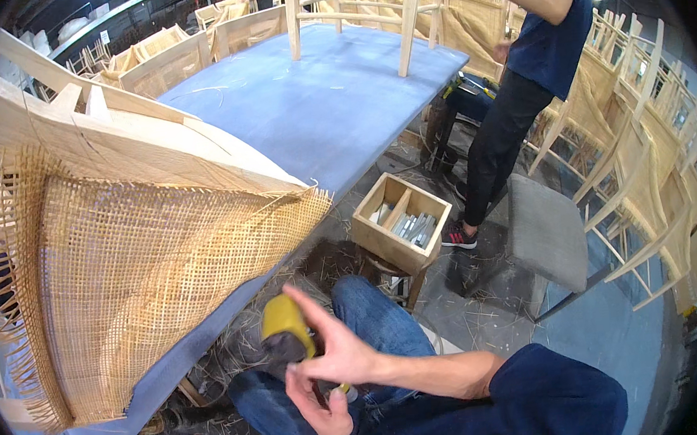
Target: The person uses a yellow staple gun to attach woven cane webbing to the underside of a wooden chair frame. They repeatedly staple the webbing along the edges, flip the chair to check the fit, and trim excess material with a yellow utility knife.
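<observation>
A yellow and black power tool [283, 318], by its look a staple gun, is held tilted above my knees. My right hand [342, 352] is closed about it, one finger stretched along its yellow side; the palm hides much of the grip. Just below, my left hand [326, 414] has its fingers curled up to the tool's lower end, and what they pinch is too small to make out. To the left, a woven cane sheet [163, 275] with frayed edges drapes over a pale wooden chair frame [135, 145] lying on the blue-topped table [272, 100].
A two-part wooden box [406, 254] with metal staple strips stands on a stool ahead of me. Another person [551, 26] stands at the right, near an upturned-looking chair [408, 22] on the table. A grey padded seat [544, 229] and rows of cane-draped chairs [634, 159] line the right.
</observation>
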{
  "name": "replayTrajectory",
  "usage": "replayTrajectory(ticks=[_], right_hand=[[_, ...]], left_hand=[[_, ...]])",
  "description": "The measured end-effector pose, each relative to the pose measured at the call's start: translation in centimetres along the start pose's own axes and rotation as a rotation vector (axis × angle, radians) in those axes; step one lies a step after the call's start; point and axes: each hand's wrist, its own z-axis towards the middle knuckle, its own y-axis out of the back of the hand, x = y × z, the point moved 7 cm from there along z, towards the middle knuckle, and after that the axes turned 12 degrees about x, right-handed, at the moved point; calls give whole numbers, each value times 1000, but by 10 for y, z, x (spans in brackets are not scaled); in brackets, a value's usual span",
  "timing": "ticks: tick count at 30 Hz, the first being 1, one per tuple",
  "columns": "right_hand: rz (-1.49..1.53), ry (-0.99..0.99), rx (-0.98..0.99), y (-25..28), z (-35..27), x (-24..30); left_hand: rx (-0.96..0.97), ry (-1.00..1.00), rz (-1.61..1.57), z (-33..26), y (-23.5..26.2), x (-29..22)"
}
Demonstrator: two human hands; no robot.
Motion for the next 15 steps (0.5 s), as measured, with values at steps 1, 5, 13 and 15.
replayTrajectory(ticks=[1,5,13,15], right_hand=[[28,-53,50,-11,-2,-5],[-303,-14,358,-53,-3,-5],[-212,-163,307,14,-24,-7],[-524,-176,136,83,-30,-2]], left_hand=[[-14,28,72,-1,-2,-4],[-108,337,355,-26,35,33],[-680,116,-529,-37,73,6],[-761,86,-566,-42,103,16]])
